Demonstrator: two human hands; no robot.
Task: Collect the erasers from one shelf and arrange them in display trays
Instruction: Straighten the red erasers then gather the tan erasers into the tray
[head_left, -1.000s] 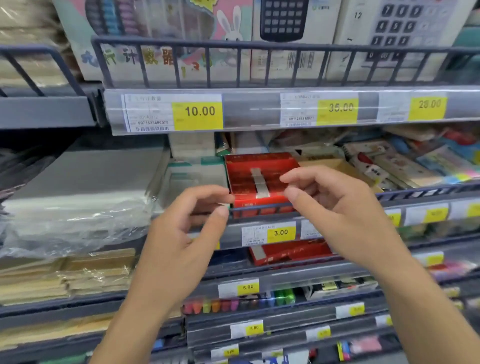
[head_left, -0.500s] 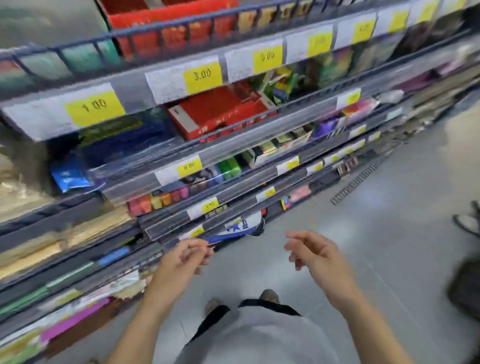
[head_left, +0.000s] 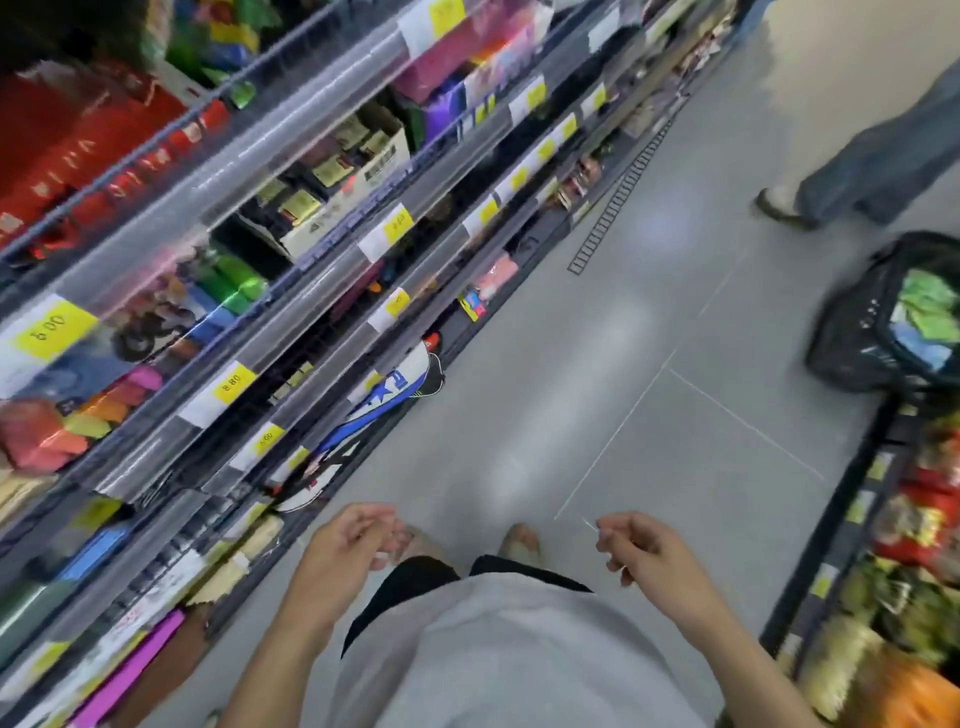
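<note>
Now both the left hand (head_left: 347, 545) and right hand (head_left: 647, 553), loosely curled and empty, have dropped from the shelf (head_left: 332, 130).

Grey top (head_left: 498, 654), black shorts (head_left: 410, 582), bare forearms (head_left: 291, 654).

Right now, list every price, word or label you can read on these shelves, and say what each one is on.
"8.80": yellow price tag on a lower shelf rail.
"6.00", read with doubt through blur: yellow price tag on the rail at far left.
Large blue letters on a white pack: not readable.
All other tags and box labels: too blurred to read.
</note>
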